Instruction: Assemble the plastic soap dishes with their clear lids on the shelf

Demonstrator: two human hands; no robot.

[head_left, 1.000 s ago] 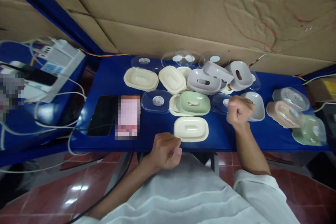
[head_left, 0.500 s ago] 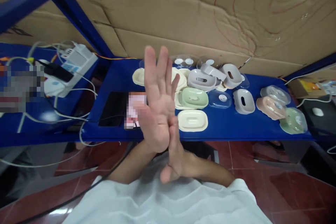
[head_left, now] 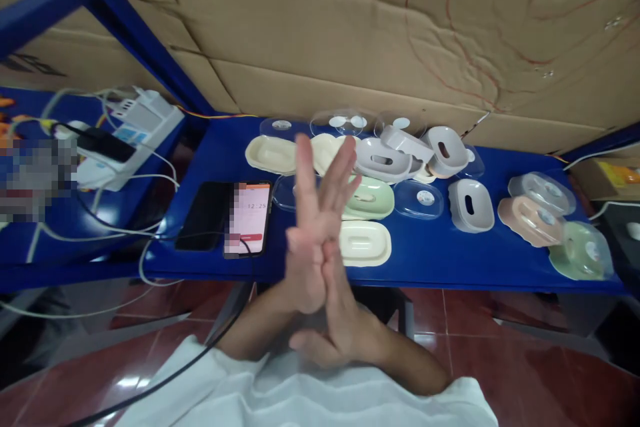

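Hands, one pair, bare: left hand [head_left: 311,260], released, is being held with fingers spread and palm side shown; right hand [head_left: 345,320], unclenched, is being brought by its fingertips against the left palm; nothing is being grasped by either. Both are being held across the front edge of the blue table [head_left: 425,265]. Cream tray [head_left: 367,243], nearest the hands, is being displayed uncovered by the middle of the front edge. Green tray [head_left: 379,200], behind it, is being partly hidden by fingers. Transparent lid [head_left: 419,199] is being shown apart, with grey box [head_left: 471,207] farther toward the right edge. Pink tray [head_left: 525,221] and pale green tray [head_left: 570,255], near the right edge, are being overlaid by transparent covers; seating cannot be told. Judged by the present layout, covering is being evidenced on few pieces only, and no part is being worked.
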